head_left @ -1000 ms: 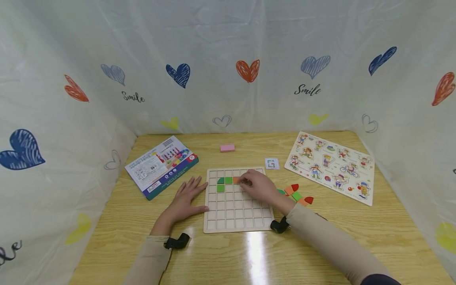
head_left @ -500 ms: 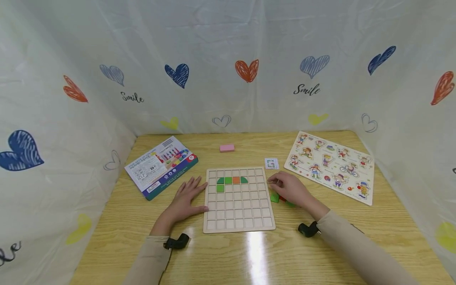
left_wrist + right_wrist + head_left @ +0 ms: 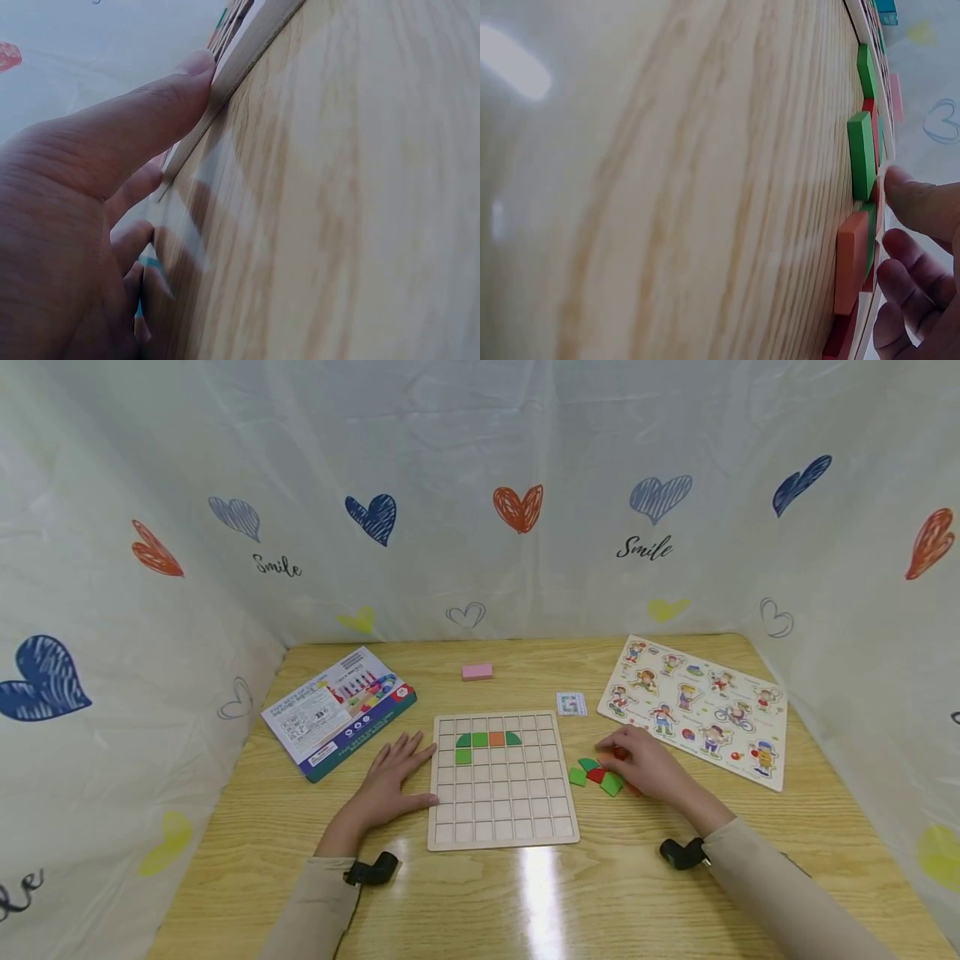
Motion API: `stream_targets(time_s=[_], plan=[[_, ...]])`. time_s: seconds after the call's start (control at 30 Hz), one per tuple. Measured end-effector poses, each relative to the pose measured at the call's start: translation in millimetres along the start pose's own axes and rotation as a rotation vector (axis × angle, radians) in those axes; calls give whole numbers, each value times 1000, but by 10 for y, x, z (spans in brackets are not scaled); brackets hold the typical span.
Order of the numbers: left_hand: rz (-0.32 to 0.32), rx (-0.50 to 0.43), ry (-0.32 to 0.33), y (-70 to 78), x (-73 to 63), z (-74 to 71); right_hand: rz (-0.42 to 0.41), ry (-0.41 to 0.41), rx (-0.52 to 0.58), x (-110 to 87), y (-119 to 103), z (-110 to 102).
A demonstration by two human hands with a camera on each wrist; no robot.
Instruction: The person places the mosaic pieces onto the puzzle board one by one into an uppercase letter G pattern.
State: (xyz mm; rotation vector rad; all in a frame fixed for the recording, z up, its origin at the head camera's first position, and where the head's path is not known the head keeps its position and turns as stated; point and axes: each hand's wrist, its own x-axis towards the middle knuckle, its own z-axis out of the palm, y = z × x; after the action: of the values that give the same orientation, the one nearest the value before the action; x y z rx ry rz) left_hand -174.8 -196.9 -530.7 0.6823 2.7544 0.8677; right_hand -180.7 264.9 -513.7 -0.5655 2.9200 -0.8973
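Head view: we locate the square pale-wood grid board (image 3: 510, 793) at centre. Five flat tiles (image 3: 497, 739) sit in its upper cells: two bright green squares, one orange square and two dark green quarter-rounds. The right hand (image 3: 643, 764), right of centre, bends over a cluster of loose red, green and orange tiles (image 3: 611, 784). The left hand (image 3: 390, 785) lies at the board's left edge, fingers extended, holding nothing. We rate scattering as the main risk: loose tiles crowd together, so nudging one could shift its neighbours. The table (image 3: 420, 910) shows yellowish wood grain and a glare streak at lower centre; a white sheet (image 3: 450, 443) printed with hearts and "Smile" hangs behind it and at both sides.

Left wrist view: the thumb touches the board's edge. We judge that uneven pressure here could slide the board and unseat its tiles. Wood grain fills the right of the frame.

Right wrist view: loose tiles line the right side, beside curled fingers. We cannot tell whether they pinch a tile; a careless closing could catch two. Bare table fills the left, with glare at upper left.
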Motion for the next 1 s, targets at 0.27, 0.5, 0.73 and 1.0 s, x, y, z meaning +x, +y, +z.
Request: stream_targets(time_s=[0.27,0.5,0.73,1.0], plan=[[-1,-10,-3,21,-20,-24,13,-8,-19,36,30,15],[-3,-17,-6,43,-19,-34,36,18,-77,116,22,35],[-3,0,0,41,-9,-31,22,3,-85,103,30,-7],[-6,-11,-2,49,-18,-29,32,9,-55,135,29,-8]])
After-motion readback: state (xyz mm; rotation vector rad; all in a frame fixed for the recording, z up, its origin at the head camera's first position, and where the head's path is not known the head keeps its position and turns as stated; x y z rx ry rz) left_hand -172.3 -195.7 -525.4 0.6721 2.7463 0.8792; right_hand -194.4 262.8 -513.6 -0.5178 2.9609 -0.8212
